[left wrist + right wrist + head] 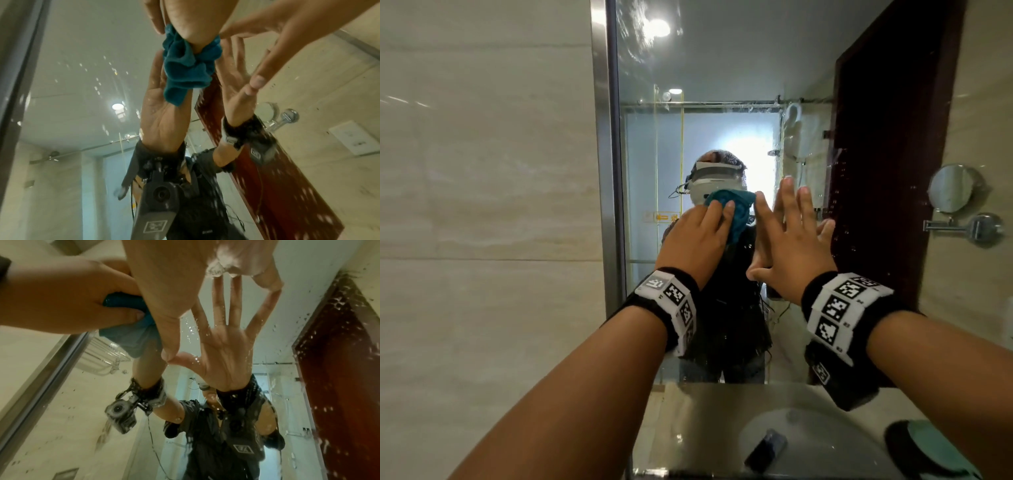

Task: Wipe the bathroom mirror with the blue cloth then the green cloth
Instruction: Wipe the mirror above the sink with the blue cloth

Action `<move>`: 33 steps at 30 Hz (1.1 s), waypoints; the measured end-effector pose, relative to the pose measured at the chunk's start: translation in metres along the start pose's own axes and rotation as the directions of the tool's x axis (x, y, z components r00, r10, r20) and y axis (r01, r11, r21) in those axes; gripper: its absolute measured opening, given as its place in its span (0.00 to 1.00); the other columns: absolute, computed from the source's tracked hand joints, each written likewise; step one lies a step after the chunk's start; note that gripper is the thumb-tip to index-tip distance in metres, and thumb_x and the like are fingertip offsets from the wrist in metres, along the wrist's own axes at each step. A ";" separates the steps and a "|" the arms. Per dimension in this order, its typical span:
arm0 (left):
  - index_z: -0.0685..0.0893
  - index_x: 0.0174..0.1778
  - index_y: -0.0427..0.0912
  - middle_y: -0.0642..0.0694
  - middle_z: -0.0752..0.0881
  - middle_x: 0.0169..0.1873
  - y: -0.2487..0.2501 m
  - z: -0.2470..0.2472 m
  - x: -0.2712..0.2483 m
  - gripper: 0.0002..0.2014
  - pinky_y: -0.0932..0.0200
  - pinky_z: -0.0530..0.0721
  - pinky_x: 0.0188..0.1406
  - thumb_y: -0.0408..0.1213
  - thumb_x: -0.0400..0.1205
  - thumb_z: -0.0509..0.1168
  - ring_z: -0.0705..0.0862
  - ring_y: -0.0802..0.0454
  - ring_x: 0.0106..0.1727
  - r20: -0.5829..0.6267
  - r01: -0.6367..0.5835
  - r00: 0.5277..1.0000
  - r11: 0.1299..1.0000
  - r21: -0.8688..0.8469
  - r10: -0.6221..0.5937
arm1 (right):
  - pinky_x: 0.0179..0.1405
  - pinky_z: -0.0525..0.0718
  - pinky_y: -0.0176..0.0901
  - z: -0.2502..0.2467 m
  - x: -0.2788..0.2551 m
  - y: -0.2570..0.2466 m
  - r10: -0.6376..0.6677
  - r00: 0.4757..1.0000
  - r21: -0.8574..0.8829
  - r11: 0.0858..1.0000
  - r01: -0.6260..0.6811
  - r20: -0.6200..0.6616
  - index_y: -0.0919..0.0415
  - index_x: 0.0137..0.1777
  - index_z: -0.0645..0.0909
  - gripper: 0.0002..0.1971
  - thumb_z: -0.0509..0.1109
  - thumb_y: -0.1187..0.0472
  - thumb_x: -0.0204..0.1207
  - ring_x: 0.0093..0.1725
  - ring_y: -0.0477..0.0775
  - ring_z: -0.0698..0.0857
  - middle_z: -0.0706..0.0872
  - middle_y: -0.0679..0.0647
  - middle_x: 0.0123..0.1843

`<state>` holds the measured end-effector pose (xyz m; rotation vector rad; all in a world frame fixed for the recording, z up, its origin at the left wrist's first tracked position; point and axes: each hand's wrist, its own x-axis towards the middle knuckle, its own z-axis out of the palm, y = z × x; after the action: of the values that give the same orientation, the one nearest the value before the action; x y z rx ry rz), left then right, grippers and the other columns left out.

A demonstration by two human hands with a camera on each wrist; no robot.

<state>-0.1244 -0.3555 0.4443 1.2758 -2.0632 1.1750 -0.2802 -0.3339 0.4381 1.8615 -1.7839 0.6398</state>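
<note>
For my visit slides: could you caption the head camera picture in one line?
Left hand presses a blue cloth to the wet mirror; right hand rests flat beside it.

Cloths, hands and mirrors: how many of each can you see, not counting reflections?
Cloths: 2, the blue cloth under the left hand, and a green cloth by the sink.
Hands: 2, left hand and right hand, flat on the glass.
Mirrors: 2, the big mirror and a small round mirror.
Total: 6

head: faces mirror (722,85) close | wrists: look up the glass (both hands shared)
</note>
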 end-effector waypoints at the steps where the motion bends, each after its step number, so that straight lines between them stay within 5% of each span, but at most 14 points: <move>1: 0.60 0.80 0.33 0.36 0.72 0.71 0.003 0.005 -0.004 0.36 0.51 0.73 0.69 0.35 0.78 0.68 0.75 0.40 0.67 -0.022 -0.015 1.000 1.000 -0.008 0.015 | 0.73 0.46 0.78 0.001 0.000 0.001 -0.003 1.000 0.000 1.000 0.003 -0.003 0.44 0.79 0.27 0.61 0.76 0.42 0.66 0.78 0.60 0.24 0.18 0.54 0.77; 3: 0.73 0.74 0.32 0.35 0.81 0.62 0.011 0.027 -0.017 0.32 0.48 0.81 0.60 0.34 0.72 0.71 0.82 0.38 0.59 -0.057 -0.102 0.993 0.994 -0.024 0.101 | 0.73 0.45 0.78 0.002 0.001 0.003 -0.013 1.000 0.004 1.000 0.013 -0.008 0.43 0.80 0.28 0.59 0.75 0.42 0.67 0.78 0.60 0.24 0.19 0.54 0.77; 6: 0.82 0.66 0.34 0.36 0.86 0.54 0.023 0.047 -0.036 0.22 0.47 0.83 0.54 0.32 0.76 0.58 0.84 0.39 0.53 -0.139 -0.187 0.974 0.981 -0.047 0.179 | 0.72 0.44 0.78 0.003 0.001 0.004 -0.024 1.000 -0.012 1.000 0.024 -0.017 0.44 0.80 0.29 0.56 0.73 0.45 0.70 0.78 0.62 0.25 0.19 0.55 0.78; 8: 0.82 0.66 0.35 0.36 0.86 0.54 0.025 0.049 -0.036 0.23 0.47 0.83 0.54 0.32 0.76 0.53 0.85 0.39 0.53 -0.131 -0.196 0.974 0.979 -0.060 0.187 | 0.72 0.45 0.78 0.005 0.002 0.004 -0.025 0.999 -0.017 1.000 0.025 -0.022 0.44 0.80 0.29 0.56 0.73 0.46 0.70 0.78 0.62 0.25 0.19 0.55 0.78; 13: 0.81 0.66 0.34 0.36 0.85 0.55 0.001 0.024 -0.011 0.33 0.49 0.85 0.51 0.35 0.63 0.74 0.86 0.39 0.51 -0.152 -0.115 0.982 0.993 -0.033 0.109 | 0.72 0.45 0.78 0.004 0.001 0.004 -0.016 1.000 -0.008 1.000 0.016 -0.012 0.44 0.80 0.29 0.60 0.76 0.42 0.66 0.78 0.61 0.24 0.19 0.54 0.77; 17: 0.82 0.63 0.30 0.34 0.79 0.62 0.008 0.031 -0.019 0.25 0.49 0.83 0.57 0.33 0.74 0.51 0.74 0.41 0.59 -0.200 -0.106 0.975 0.993 -0.059 0.093 | 0.72 0.46 0.79 0.005 0.000 0.004 -0.023 0.999 -0.020 1.000 0.023 -0.025 0.45 0.80 0.30 0.60 0.76 0.40 0.65 0.78 0.61 0.25 0.20 0.54 0.78; 20: 0.81 0.65 0.30 0.34 0.82 0.62 0.024 0.052 -0.046 0.24 0.47 0.84 0.56 0.31 0.74 0.55 0.80 0.39 0.60 -0.142 -0.134 0.982 0.988 -0.075 0.123 | 0.72 0.45 0.79 0.007 0.001 0.005 -0.026 0.999 -0.023 0.999 0.025 -0.031 0.45 0.80 0.30 0.59 0.75 0.41 0.66 0.78 0.62 0.25 0.21 0.55 0.78; 26: 0.71 0.75 0.35 0.34 0.80 0.66 0.027 0.062 -0.083 0.34 0.48 0.80 0.63 0.28 0.69 0.65 0.83 0.39 0.62 0.011 -0.135 0.991 0.986 -0.101 0.137 | 0.73 0.43 0.75 0.008 -0.004 0.003 -0.035 0.997 -0.014 0.999 0.034 -0.068 0.45 0.81 0.32 0.57 0.74 0.41 0.68 0.79 0.61 0.29 0.24 0.55 0.80; 30: 0.39 0.83 0.41 0.37 0.52 0.82 0.003 0.040 -0.074 0.35 0.46 0.56 0.79 0.32 0.85 0.54 0.60 0.39 0.79 0.145 -0.017 0.989 0.999 0.029 0.012 | 0.76 0.44 0.71 0.031 -0.030 -0.004 -0.100 0.992 -0.061 0.994 0.095 -0.078 0.47 0.82 0.35 0.54 0.72 0.42 0.69 0.81 0.62 0.33 0.28 0.58 0.81; 33: 0.35 0.82 0.41 0.38 0.50 0.82 -0.013 0.032 -0.073 0.35 0.42 0.48 0.80 0.37 0.86 0.52 0.56 0.38 0.80 0.147 0.016 0.988 0.984 0.177 -0.042 | 0.75 0.43 0.73 0.053 -0.048 -0.009 -0.117 0.993 -0.076 0.990 0.117 0.002 0.45 0.81 0.33 0.57 0.74 0.39 0.66 0.80 0.60 0.30 0.23 0.57 0.80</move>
<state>-0.0761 -0.3489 0.3797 1.5140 -2.0754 1.3083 -0.2724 -0.3303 0.3665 1.8968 -1.6597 0.5239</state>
